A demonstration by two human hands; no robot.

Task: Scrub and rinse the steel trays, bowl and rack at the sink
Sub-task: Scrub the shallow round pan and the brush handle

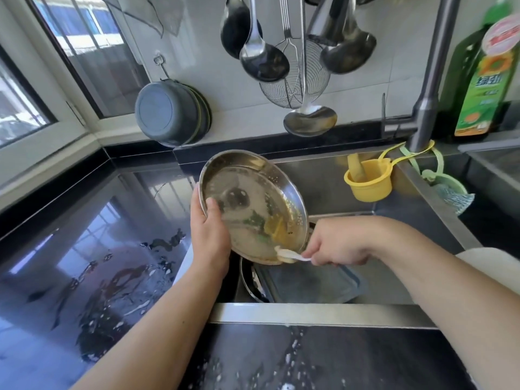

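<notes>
While tilted up over the sink [323, 315], round steel tray [253, 209] is held at its left rim by left hand [209, 235], thumb hooked over the rim onto the inner face, grip closed on the tray. Tray inner face shows food residue, green and yellow bits near the lower right part. Right hand [334, 246] at the tray's lower right edge, grip pinched narrow on a small white scrubbing tool [289, 256] touching the tray's bottom rim; what kind of tool, cannot tell. Below the tray, inside the sink, a rectangular dark tray [309, 282] lies flat, with another round steel piece [253, 282] partly under it at its left. Right of the round tray, a yellow cup holder [368, 182] hangs on the sink's back wall, faucet [430, 80] above it, green bottle [484, 80] further right. Above the tray, ladles [264, 60] and a wire skimmer [295, 83] hang on the wall. Left of the tray, wet black bench [84, 249] with water drops.
</notes>
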